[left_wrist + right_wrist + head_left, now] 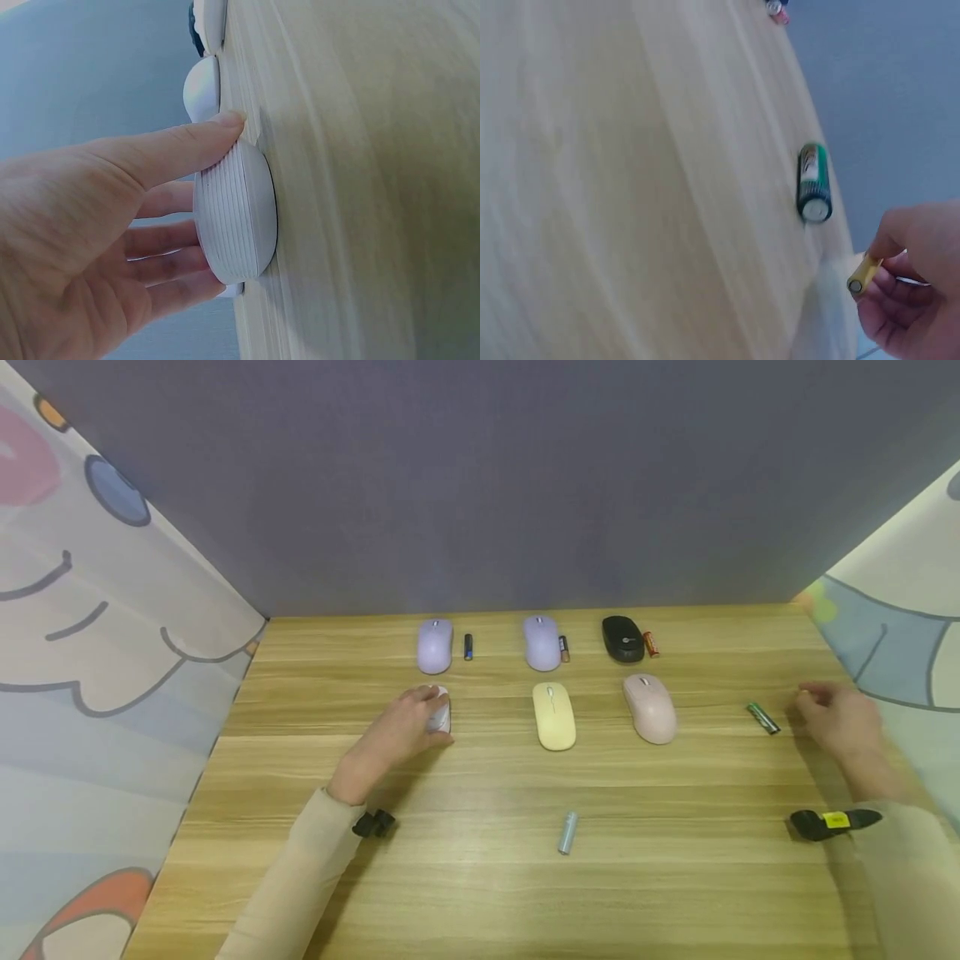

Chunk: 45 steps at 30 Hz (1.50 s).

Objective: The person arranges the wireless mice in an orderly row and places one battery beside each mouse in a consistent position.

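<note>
At the left of the table, my left hand (397, 731) grips a white computer mouse (441, 717), the thumb on its near end and the fingers along the far one. The left wrist view shows the ribbed side of this white mouse (238, 214) standing on the wood. On the far right, my right hand (843, 722) pinches a small yellow battery (864, 276) between thumb and fingers, with its flat end showing. A green battery (763, 718) lies on the table just left of that hand.
Two lilac mice (435, 646) and a black mouse (623, 639) form the back row, each with a battery beside it, one of them red (651, 644). In front are a yellow mouse (554, 717) and a pink mouse (650, 708). A grey battery (567, 832) lies nearer.
</note>
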{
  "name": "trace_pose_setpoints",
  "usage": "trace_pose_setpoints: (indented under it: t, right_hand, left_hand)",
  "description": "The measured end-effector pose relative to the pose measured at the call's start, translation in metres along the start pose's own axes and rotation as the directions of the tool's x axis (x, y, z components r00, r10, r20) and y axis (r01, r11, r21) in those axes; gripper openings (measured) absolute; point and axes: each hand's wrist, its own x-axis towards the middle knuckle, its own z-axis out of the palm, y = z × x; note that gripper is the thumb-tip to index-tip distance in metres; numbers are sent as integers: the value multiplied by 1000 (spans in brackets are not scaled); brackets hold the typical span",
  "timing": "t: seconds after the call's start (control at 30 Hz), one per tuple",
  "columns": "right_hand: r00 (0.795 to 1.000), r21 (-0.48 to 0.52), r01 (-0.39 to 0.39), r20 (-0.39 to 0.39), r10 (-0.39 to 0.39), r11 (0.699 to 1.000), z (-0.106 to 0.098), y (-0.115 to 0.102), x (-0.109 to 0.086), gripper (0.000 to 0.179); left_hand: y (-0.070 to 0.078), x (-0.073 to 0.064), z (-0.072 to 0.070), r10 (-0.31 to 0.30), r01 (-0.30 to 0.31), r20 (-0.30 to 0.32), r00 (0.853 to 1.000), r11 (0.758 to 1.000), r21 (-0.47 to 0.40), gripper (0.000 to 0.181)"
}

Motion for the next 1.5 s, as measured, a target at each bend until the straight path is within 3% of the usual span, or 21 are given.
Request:
trace_pose_setpoints:
  t: [0.23,0.57,0.7,0.9,1.5]
  right_hand:
    - [992,87,123,-27,-121,989,4,-25,4,38]
    - [958,223,231,121,-262,947,22,-73,-2,33]
    - [947,253,230,164,-276,940,33,-82,-5,33]
    - [934,216,265,186,-306,940,44,-96,-9,33]
    - [927,161,281,210,-311,946,54,-113,-13,28]
  left_hand:
    - [-1,-1,0,-9,9,8,1000,1000,-7,66]
    - [-1,-1,1,-13,13,9,1000,1000,-19,66]
    - [0,0,2,-17,17,18,1000,1000,-22,66]
    - [-1,1,3,-18,18,17,1000,1000,-12,65]
    - [-1,1,1,-25,25,19,1000,1000,-15,65]
